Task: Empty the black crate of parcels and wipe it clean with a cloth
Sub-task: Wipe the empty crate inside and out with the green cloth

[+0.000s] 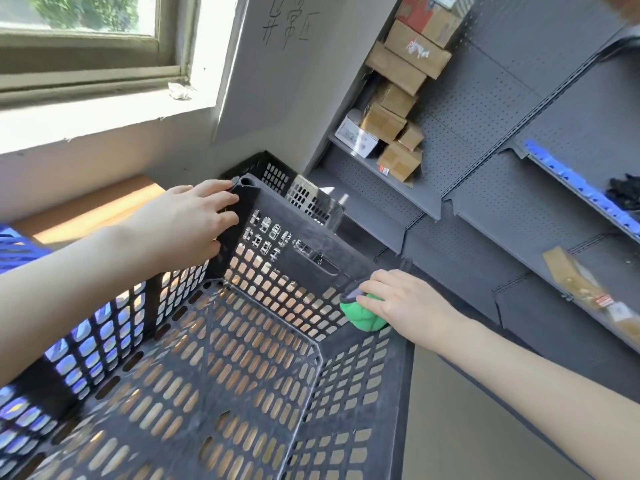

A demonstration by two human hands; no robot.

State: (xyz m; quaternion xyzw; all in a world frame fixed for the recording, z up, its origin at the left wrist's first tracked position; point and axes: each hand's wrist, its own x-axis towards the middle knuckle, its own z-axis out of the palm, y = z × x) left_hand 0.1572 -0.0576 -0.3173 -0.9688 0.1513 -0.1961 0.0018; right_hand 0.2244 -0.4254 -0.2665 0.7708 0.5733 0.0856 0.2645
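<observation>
Under the right grip, closed around the cloth, is the far right corner of the empty crate, and the left grip clasps the opposite far corner, so wiping is in hand and next, I judge, the cloth must sweep along the wall toward the left grip.
</observation>
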